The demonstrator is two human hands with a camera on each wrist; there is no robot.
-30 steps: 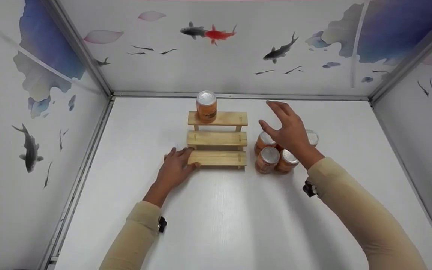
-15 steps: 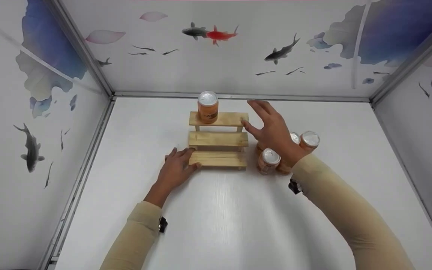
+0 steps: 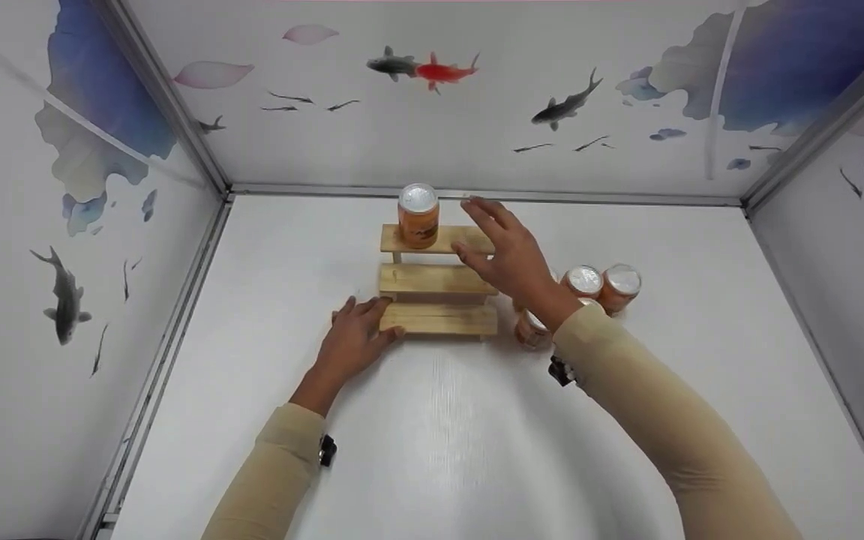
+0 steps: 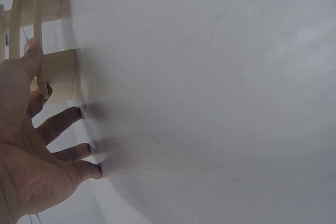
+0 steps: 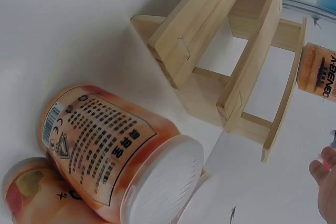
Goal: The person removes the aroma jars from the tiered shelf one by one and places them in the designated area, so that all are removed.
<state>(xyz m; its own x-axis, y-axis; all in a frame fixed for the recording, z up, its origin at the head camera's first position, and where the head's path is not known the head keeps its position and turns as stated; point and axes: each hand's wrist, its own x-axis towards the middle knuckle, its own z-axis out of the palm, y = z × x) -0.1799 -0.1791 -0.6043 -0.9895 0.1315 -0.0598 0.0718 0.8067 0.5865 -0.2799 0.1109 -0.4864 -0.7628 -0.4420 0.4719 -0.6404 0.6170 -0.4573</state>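
A small three-step wooden rack [image 3: 438, 279] stands mid-table. One orange can [image 3: 418, 215] with a silver lid sits on the left end of its top step. My left hand [image 3: 353, 337] rests on the table with fingers straight, thumb and fingertips touching the left end of the bottom step [image 4: 59, 72]. My right hand [image 3: 505, 255] hovers open over the right side of the rack, holding nothing. Several more orange cans [image 3: 601, 286] cluster right of the rack; one [image 5: 113, 150] fills the right wrist view beside the rack [image 5: 231, 66].
White walls with fish pictures close in the table [image 3: 432, 450] on the left, back and right. The front half of the white table lies between my two sleeves.
My right hand has moved left, from above the can cluster to above the rack's right side. The left hand has stayed at the bottom step.
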